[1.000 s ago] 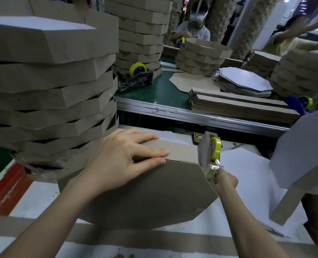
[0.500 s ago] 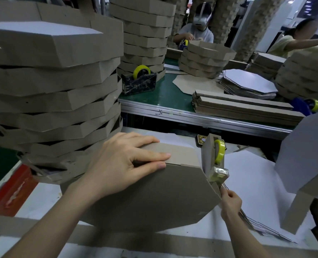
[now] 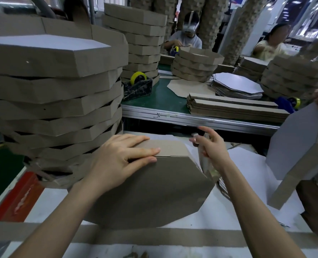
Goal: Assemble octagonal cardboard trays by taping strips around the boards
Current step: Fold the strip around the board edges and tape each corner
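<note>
Octagonal board [image 3: 154,192], one, under two hands: left hand [image 3: 121,161] presses it, fingers flat; right hand [image 3: 212,149], cannot tell.

The left hand [image 3: 117,161] and right hand [image 3: 210,148] are bare. The left forearm [image 3: 61,216] and right forearm [image 3: 256,211] are bare too. The fingernails [image 3: 152,160] look short and plain.
</note>
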A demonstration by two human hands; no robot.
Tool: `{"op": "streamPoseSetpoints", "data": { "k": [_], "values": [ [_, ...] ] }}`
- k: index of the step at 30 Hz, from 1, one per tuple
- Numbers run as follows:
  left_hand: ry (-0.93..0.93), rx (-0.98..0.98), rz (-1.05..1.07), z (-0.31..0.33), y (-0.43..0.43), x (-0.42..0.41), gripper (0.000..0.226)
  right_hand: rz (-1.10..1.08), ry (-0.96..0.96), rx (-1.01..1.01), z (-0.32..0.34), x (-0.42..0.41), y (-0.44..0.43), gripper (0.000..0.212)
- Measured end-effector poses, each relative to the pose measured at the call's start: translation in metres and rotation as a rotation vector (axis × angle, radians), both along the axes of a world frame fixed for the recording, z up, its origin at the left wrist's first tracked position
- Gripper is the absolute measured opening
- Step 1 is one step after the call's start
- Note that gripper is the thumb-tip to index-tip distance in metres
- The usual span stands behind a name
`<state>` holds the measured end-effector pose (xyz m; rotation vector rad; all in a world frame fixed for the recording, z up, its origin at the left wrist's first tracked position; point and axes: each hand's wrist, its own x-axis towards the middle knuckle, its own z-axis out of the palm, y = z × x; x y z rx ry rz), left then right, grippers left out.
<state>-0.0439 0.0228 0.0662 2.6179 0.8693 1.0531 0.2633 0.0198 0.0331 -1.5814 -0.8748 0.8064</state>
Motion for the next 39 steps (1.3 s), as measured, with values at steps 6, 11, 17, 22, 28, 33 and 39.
{"op": "streamPoseSetpoints", "data": {
  "k": [6, 11, 17, 22, 28, 33, 39],
  "values": [
    [0.079, -0.028, -0.005, 0.003, -0.002, -0.005, 0.045, 0.287, 0.351, 0.126, 0.077, -0.057, -0.022, 0.031],
    [0.155, -0.046, -0.005, 0.003, -0.002, -0.007, 0.070, 0.431, 0.560, 0.010, 0.095, -0.095, -0.052, 0.035],
    [0.131, -0.102, -0.053, 0.003, -0.002, -0.012, 0.081, 0.419, 0.708, -0.093, 0.087, -0.121, -0.080, 0.040],
    [0.112, -0.086, -0.095, 0.006, -0.009, -0.016, 0.066, 0.332, 0.773, -0.100, 0.082, -0.136, -0.093, 0.030],
    [0.214, 0.034, -0.089, 0.008, -0.012, -0.016, 0.053, 0.279, 0.763, -0.098, 0.083, -0.142, -0.099, 0.031],
    [0.241, 0.027, -0.076, 0.005, -0.008, -0.016, 0.045, 0.304, 0.714, -0.150, 0.079, -0.143, -0.101, 0.032],
    [0.266, 0.009, -0.089, 0.005, -0.005, -0.014, 0.045, 0.320, 0.639, -0.199, 0.067, -0.139, -0.100, 0.032]
  ]
}}
